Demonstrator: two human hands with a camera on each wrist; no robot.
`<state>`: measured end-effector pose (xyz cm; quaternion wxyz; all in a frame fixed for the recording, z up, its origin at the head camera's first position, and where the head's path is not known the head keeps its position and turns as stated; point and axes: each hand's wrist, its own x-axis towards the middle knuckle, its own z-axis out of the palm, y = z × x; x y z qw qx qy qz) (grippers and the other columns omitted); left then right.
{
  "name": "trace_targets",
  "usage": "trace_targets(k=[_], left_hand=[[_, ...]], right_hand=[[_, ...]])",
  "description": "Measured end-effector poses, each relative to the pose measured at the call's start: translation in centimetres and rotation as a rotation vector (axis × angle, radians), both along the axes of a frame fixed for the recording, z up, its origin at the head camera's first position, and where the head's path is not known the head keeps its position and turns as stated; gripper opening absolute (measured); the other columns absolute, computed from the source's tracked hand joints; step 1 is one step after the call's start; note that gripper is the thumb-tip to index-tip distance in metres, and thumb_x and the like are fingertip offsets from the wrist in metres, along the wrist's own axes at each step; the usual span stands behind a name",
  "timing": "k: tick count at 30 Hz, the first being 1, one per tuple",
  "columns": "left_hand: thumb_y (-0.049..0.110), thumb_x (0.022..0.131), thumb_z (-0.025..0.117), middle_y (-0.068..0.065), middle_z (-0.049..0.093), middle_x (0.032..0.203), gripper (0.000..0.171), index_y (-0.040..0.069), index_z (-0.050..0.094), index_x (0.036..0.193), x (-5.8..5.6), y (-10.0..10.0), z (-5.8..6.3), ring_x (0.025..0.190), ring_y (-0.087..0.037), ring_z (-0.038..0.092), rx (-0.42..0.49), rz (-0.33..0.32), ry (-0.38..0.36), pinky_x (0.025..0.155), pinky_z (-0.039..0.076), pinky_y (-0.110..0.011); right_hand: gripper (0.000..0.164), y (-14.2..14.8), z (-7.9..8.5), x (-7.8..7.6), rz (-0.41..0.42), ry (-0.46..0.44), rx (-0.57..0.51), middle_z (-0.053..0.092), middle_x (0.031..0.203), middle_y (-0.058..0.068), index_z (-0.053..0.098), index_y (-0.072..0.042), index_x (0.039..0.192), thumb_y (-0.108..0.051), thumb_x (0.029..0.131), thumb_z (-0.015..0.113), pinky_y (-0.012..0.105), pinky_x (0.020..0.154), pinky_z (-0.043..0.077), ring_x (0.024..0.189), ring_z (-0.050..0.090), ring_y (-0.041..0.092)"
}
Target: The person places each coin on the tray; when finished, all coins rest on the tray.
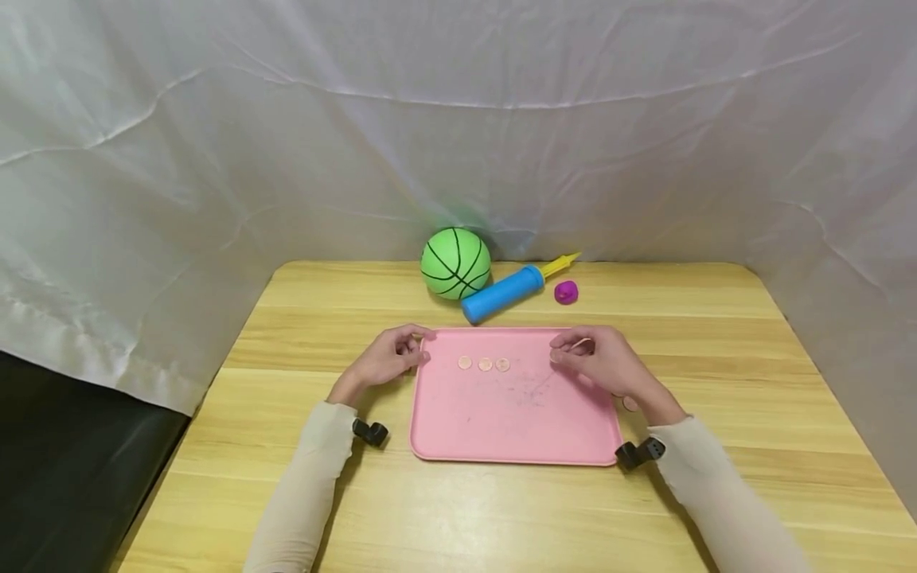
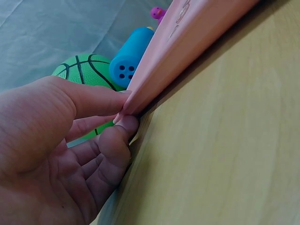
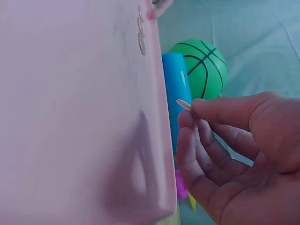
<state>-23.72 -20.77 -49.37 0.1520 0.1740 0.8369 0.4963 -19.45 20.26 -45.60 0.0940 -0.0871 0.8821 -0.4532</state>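
A pink tray (image 1: 512, 434) lies on the table. My left hand (image 1: 392, 355) pinches its left rim near the far corner; in the left wrist view the thumb (image 2: 101, 99) is on one side of the rim and a finger on the other. Above the tray's far right part, my right hand (image 1: 593, 353) holds a small pale round disc (image 3: 184, 104) between thumb and fingertips. Three similar discs (image 1: 485, 364) sit in a row along the tray's far side. Another disc (image 1: 630, 403) lies right of the tray, partly hidden by the right wrist.
Behind the tray are a green ball (image 1: 455, 264) with black lines, a blue hand pump (image 1: 505, 294) with a yellow nozzle (image 1: 560, 265), and a small purple toy (image 1: 566, 292). A pale cloth (image 1: 458, 143) hangs along the back of the wooden table (image 1: 315, 318).
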Motion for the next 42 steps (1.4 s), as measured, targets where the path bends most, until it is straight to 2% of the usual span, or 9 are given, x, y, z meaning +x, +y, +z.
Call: trace_targets(k=[2, 6, 11, 14, 20, 25, 30, 37, 42], left_hand=[[0.006, 0.104, 0.071, -0.013, 0.064, 0.093, 0.039, 0.004, 0.068, 0.142, -0.1, 0.1, 0.0, 0.071, -0.016, 0.054, -0.005, 0.0, 0.004, 0.059, 0.048, -0.02], [0.007, 0.104, 0.072, -0.013, 0.065, 0.093, 0.039, 0.004, 0.067, 0.143, -0.1, 0.1, 0.1, 0.072, -0.017, 0.054, -0.009, 0.002, 0.004, 0.059, 0.048, -0.021], [0.006, 0.104, 0.071, -0.012, 0.064, 0.092, 0.039, 0.003, 0.067, 0.143, 0.1, 0.0, 0.2, 0.071, -0.017, 0.054, -0.008, 0.004, 0.003, 0.059, 0.048, -0.021], [0.006, 0.104, 0.071, -0.011, 0.064, 0.092, 0.039, 0.003, 0.067, 0.142, 0.2, 0.0, 0.3, 0.071, -0.016, 0.054, -0.006, 0.007, 0.002, 0.059, 0.047, -0.021], [0.006, 0.104, 0.071, -0.012, 0.064, 0.093, 0.039, 0.004, 0.068, 0.142, 0.0, 0.0, 0.1, 0.071, -0.016, 0.054, -0.008, 0.011, 0.003, 0.058, 0.048, -0.021], [0.006, 0.104, 0.071, -0.012, 0.064, 0.093, 0.039, 0.003, 0.067, 0.143, -0.2, 0.0, 0.0, 0.071, -0.015, 0.053, -0.004, 0.014, 0.003, 0.058, 0.046, -0.021], [0.006, 0.104, 0.071, -0.011, 0.064, 0.092, 0.038, 0.005, 0.068, 0.142, -0.2, 0.0, 0.0, 0.07, -0.016, 0.053, -0.009, 0.015, 0.001, 0.057, 0.047, -0.021], [0.006, 0.105, 0.07, -0.009, 0.063, 0.091, 0.038, 0.003, 0.067, 0.142, 0.1, 0.0, 0.0, 0.069, -0.015, 0.053, -0.007, 0.006, -0.002, 0.057, 0.046, -0.021], [0.004, 0.104, 0.07, -0.009, 0.063, 0.091, 0.039, 0.002, 0.067, 0.143, 0.1, 0.1, 0.1, 0.069, -0.014, 0.053, -0.001, 0.001, -0.004, 0.057, 0.047, -0.02]], right_hand=[[0.025, -0.3, -0.2, -0.4, 0.006, 0.007, -0.008, 0.081, 0.109, 0.011, 0.081, -0.008, 0.12, -0.022, 0.099, 0.083, 0.026, 0.081, 0.059, 0.098, 0.071, 0.023], [0.025, -1.1, -0.6, -1.3, 0.032, 0.012, -0.027, 0.081, 0.106, 0.014, 0.081, -0.004, 0.119, -0.018, 0.099, 0.083, 0.028, 0.072, 0.062, 0.092, 0.073, 0.024], [0.023, -2.5, -0.7, -1.7, 0.05, -0.007, -0.064, 0.08, 0.104, 0.018, 0.079, 0.001, 0.119, -0.011, 0.099, 0.081, 0.027, 0.067, 0.061, 0.087, 0.071, 0.025], [0.02, -3.3, -0.8, -1.9, 0.071, 0.008, -0.064, 0.079, 0.102, 0.017, 0.079, 0.002, 0.116, -0.008, 0.099, 0.079, 0.024, 0.069, 0.06, 0.086, 0.07, 0.022], [0.015, -4.4, -1.4, -2.2, 0.095, 0.065, 0.0, 0.081, 0.098, 0.01, 0.082, -0.005, 0.11, -0.013, 0.097, 0.083, 0.021, 0.078, 0.057, 0.088, 0.07, 0.016], [0.013, -4.7, -1.7, -2.4, 0.122, 0.089, 0.035, 0.082, 0.098, 0.008, 0.084, -0.008, 0.108, -0.015, 0.097, 0.083, 0.025, 0.082, 0.055, 0.088, 0.068, 0.016], [0.012, -4.9, -1.8, -2.4, 0.122, 0.079, 0.058, 0.083, 0.101, 0.008, 0.085, -0.009, 0.108, -0.014, 0.098, 0.082, 0.028, 0.081, 0.054, 0.087, 0.064, 0.017], [0.013, -5.2, -2.2, -2.2, 0.115, 0.07, 0.066, 0.083, 0.1, 0.01, 0.084, -0.005, 0.109, -0.008, 0.098, 0.078, 0.026, 0.078, 0.054, 0.085, 0.065, 0.016], [0.015, -5.2, -2.2, -2.2, 0.102, 0.071, 0.078, 0.082, 0.1, 0.008, 0.084, -0.007, 0.11, -0.009, 0.096, 0.079, 0.029, 0.082, 0.056, 0.087, 0.067, 0.016]])
